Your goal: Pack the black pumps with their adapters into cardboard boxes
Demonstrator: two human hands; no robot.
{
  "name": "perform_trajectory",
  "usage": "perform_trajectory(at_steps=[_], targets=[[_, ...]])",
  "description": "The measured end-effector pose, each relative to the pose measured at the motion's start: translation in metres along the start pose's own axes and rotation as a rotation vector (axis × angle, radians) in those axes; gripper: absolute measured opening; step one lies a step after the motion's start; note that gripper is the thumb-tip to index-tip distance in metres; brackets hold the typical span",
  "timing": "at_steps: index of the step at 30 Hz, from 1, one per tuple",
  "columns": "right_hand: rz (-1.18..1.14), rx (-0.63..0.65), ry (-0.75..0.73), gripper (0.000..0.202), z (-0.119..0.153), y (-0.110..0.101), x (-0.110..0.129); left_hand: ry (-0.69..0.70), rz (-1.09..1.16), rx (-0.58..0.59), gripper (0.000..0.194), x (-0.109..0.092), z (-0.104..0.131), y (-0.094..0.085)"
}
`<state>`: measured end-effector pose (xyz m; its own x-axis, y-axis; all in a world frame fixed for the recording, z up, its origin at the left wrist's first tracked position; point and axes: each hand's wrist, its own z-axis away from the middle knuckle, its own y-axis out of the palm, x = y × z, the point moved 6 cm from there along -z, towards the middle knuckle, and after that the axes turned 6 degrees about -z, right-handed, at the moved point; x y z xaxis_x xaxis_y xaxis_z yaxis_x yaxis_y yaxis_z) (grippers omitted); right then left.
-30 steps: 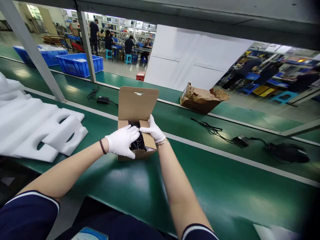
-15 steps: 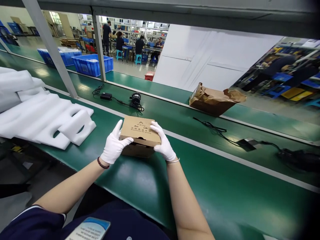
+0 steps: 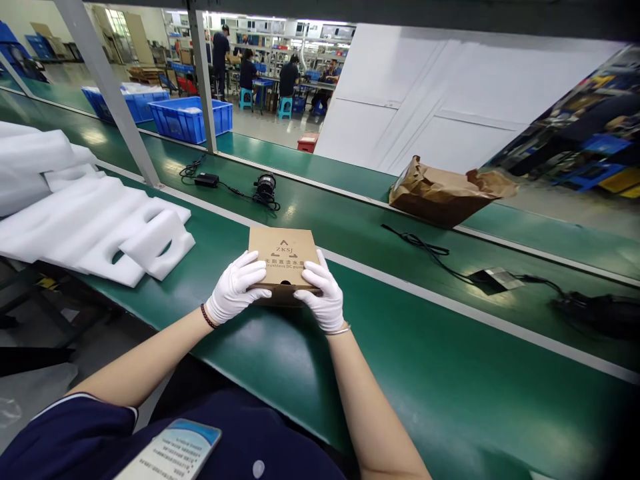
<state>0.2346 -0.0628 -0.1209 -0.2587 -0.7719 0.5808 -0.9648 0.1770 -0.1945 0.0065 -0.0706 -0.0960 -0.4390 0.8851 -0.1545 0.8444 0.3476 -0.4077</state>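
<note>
A brown cardboard box (image 3: pixel 283 243) printed "ZKSJ" and "Brushless DC pump" sits on the green surface (image 3: pixel 260 373) in front of me. Its lid lies closed, with a dark round notch at the front edge. My left hand (image 3: pixel 239 288), in a white glove, grips the front left corner, fingers over the lid and thumb along the front. At the front right corner my right hand (image 3: pixel 323 291), also gloved, holds the box the same way. The box's lower front is partly hidden in shadow and behind the thumbs.
White foam pieces (image 3: pixel 90 213) are piled at left. Behind the box lie a black pump (image 3: pixel 265 187) with cable and adapter (image 3: pixel 206 180). Farther right are a crumpled brown paper bag (image 3: pixel 445 193) and another adapter (image 3: pixel 495 280). Blue crates (image 3: pixel 190 123) stand beyond; people work in the background.
The lid's front edge has come down and closed the gap. Both hands have shifted to the front corners, and my left fingers, raised before, now rest on the lid.
</note>
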Motion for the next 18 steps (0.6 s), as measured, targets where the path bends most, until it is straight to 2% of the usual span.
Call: perform_trajectory(at_steps=[2,4,7,10,12,14,18], targets=[[0.114,-0.027,-0.028,0.026,-0.001,0.0,0.009,0.036,-0.026,0.011,0.061,0.0,-0.001,0.0],[0.239,0.005,-0.049,0.024,-0.007,0.003,0.024,0.023,-0.02,0.01,0.054,0.002,0.0,0.0],[0.336,0.185,-0.017,0.026,-0.022,0.016,0.047,-0.05,0.016,0.017,0.048,0.002,0.004,0.001],[0.35,0.397,0.002,0.03,-0.027,0.03,0.061,-0.259,0.081,0.038,0.058,0.001,0.013,0.008],[0.367,0.382,-0.018,0.024,-0.025,0.031,0.063,-0.447,0.133,0.028,0.059,0.0,0.02,0.013],[0.383,0.276,-0.063,0.02,-0.02,0.027,0.06,-0.593,0.168,0.001,0.052,-0.002,0.025,0.018],[0.42,0.237,-0.156,0.023,-0.004,0.028,0.05,-0.694,0.237,0.009,0.05,-0.003,0.026,0.026]])
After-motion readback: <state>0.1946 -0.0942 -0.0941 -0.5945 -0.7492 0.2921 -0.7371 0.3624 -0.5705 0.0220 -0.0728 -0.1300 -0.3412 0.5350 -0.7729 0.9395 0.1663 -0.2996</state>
